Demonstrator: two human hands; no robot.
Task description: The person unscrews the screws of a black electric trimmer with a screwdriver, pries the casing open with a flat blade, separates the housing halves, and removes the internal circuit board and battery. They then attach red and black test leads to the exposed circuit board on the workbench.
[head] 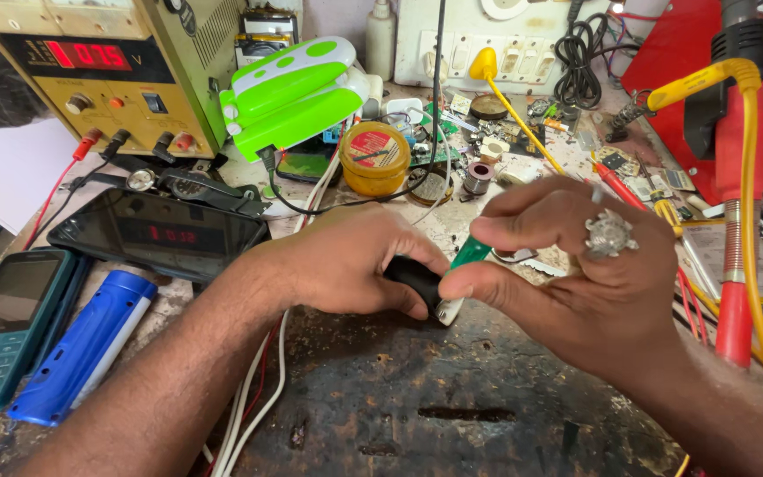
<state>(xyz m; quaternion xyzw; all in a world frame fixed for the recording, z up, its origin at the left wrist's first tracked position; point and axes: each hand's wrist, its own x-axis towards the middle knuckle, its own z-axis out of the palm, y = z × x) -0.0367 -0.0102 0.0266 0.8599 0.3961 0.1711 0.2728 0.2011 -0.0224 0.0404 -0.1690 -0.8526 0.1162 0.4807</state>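
Two hands are met at the middle of the worn workbench (487, 397). A small black device (417, 278) is clamped in the fingers of the left hand (346, 265), its long axis running left to right, its pale end toward the right hand (576, 265). A green-handled tool (470, 253) is pinched by the right thumb and forefinger, slanted up and right from the device.

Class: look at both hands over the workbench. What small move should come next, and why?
Probably steady the small black part with the left hand before turning the green-handled tool pinched in the right hand: both hands meet in mid-air above the bench, unsupported.
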